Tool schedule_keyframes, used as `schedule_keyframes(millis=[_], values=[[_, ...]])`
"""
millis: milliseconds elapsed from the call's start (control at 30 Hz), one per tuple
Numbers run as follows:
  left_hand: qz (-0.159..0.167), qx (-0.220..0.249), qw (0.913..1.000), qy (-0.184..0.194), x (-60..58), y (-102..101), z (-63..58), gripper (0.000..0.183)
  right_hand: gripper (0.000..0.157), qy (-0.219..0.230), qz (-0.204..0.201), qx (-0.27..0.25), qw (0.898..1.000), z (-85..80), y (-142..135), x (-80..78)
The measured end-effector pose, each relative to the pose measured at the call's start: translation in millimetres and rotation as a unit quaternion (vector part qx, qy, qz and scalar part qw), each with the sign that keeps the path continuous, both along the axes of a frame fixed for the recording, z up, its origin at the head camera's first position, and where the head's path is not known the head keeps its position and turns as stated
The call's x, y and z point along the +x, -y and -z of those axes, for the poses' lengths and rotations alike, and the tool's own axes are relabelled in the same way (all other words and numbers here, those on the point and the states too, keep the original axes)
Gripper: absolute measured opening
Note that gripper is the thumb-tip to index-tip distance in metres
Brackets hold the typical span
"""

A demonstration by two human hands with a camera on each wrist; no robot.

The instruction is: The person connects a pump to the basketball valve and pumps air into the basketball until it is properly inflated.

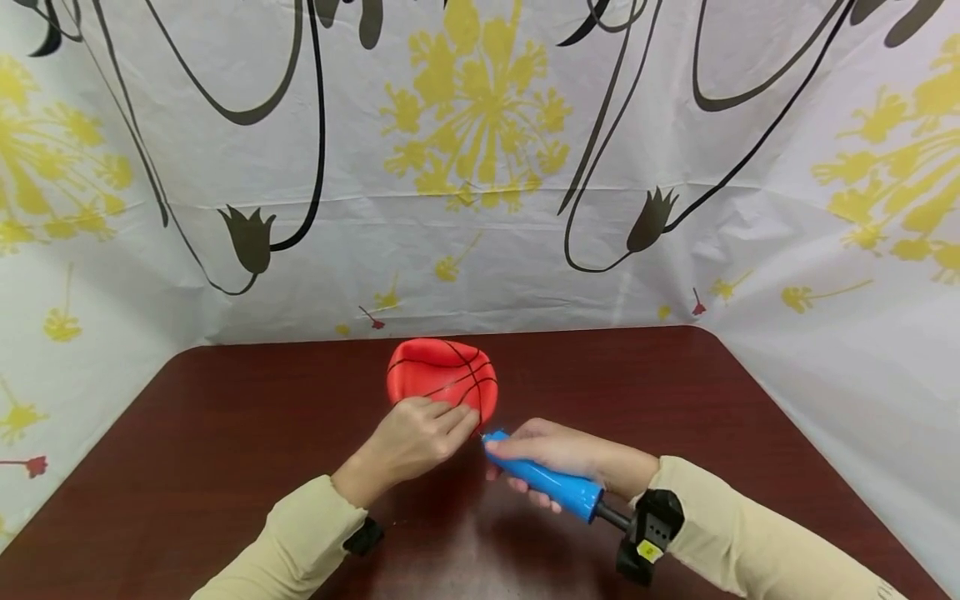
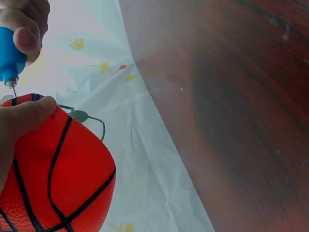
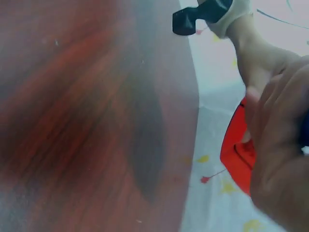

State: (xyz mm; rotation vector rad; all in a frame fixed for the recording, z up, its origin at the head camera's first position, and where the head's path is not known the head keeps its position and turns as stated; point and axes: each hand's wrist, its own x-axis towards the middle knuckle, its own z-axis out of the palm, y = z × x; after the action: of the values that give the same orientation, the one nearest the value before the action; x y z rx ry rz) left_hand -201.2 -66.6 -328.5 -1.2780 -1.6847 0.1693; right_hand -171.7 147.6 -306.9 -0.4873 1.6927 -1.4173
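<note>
A red toy basketball (image 1: 438, 371) with black lines looks soft and dented, held above the table. My left hand (image 1: 422, 433) grips its near edge, the thumb pressing on the skin in the left wrist view. My right hand (image 1: 566, 447) is wrapped around a blue hand pump (image 1: 562, 487), which points left toward the ball. In the left wrist view the pump's thin metal needle (image 2: 14, 92) meets the top of the ball (image 2: 82, 169); whether it is inside cannot be told. The right wrist view shows the ball (image 3: 236, 154) partly hidden behind my right hand.
The dark reddish-brown table (image 1: 262, 433) spreads under both arms. A white sheet (image 1: 360, 158) with yellow and dark flower prints hangs behind it and along the sides. Black wrist devices (image 1: 658, 525) sit on the cream sleeves.
</note>
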Motion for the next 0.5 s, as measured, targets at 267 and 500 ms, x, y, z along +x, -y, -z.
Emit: schedule_keyframes(millis=[267, 500], values=[[-0.006, -0.003, 0.9999, -0.007, 1.7, -1.5, 1.0, 0.03, 0.036, -0.123, 0.035, 0.081, 0.989, -2.0, 6.1, 5.4], [0.002, 0.002, 0.9998, -0.02, 3.6, -3.1, 0.3, 0.03, 0.042, 0.022, 0.013, -0.011, 1.0, 4.9, 5.0, -1.8]])
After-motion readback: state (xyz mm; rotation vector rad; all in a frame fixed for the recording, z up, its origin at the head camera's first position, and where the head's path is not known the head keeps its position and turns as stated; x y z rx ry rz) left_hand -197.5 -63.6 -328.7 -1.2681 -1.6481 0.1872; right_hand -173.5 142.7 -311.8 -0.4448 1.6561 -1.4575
